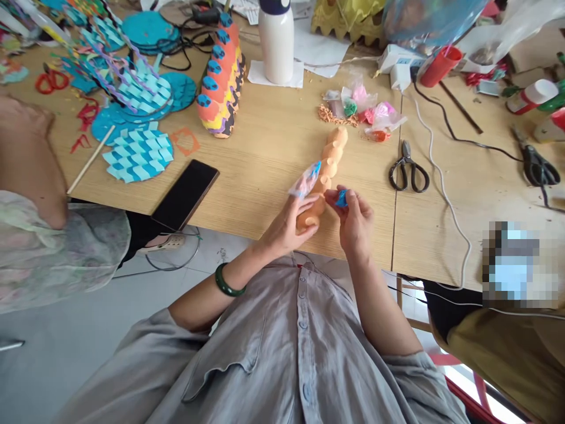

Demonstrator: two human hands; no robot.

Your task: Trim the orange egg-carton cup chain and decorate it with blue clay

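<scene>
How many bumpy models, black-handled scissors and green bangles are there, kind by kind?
Bumpy models: 2 (peach model by the left hand; orange-and-yellow model)
Black-handled scissors: 2 (middle pair; far-right pair)
Green bangles: 1 (bangle on the left wrist)
Total: 5

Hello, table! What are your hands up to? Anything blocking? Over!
Right hand pinching blue lump. Left hand against orange bumpy piece, plastic wrapper alongside. Nearest scissors lie right, clear of both hands.

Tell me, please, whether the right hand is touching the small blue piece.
Touching: the head view shows the right hand holding the small blue piece at its fingertips.
</scene>
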